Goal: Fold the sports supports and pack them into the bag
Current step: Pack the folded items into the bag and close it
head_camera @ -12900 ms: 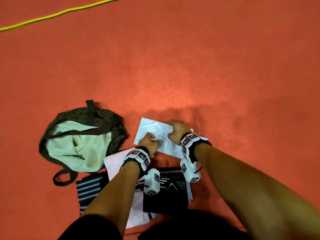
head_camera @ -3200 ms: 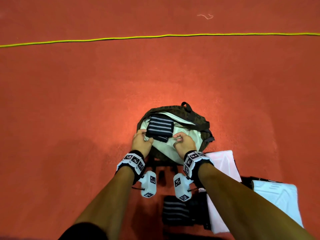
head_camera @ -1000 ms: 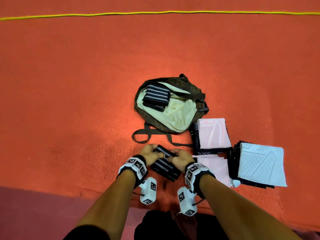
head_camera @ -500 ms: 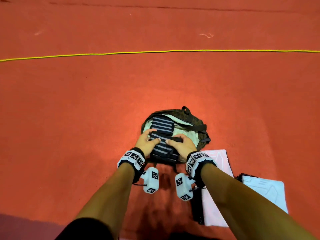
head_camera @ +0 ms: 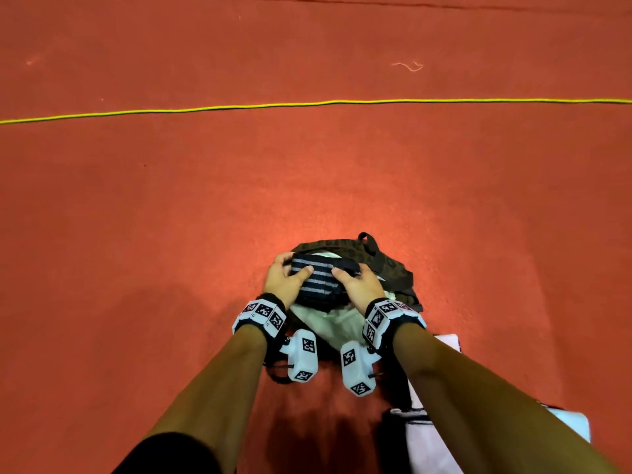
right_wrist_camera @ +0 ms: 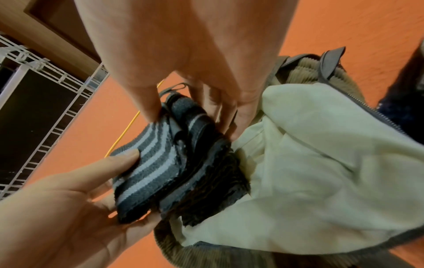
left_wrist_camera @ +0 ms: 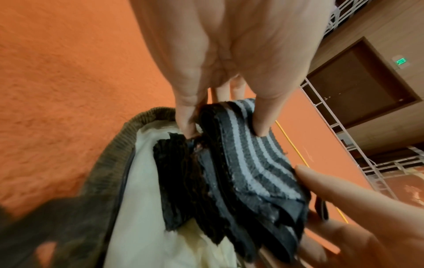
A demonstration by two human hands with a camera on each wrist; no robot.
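On the red floor (head_camera: 171, 234), your left hand (head_camera: 284, 280) and right hand (head_camera: 359, 285) pinch the folded striped wrist support (head_camera: 318, 280) from either side, over the open bag (head_camera: 393, 268). You're mid-packing; next, lower it onto the cream lining (right_wrist_camera: 321, 163) and let go.

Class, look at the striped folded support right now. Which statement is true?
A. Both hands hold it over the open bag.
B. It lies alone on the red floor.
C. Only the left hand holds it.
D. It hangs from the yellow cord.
A: the left hand and the right hand each grip an end of the striped support above the pale lining of the open bag.
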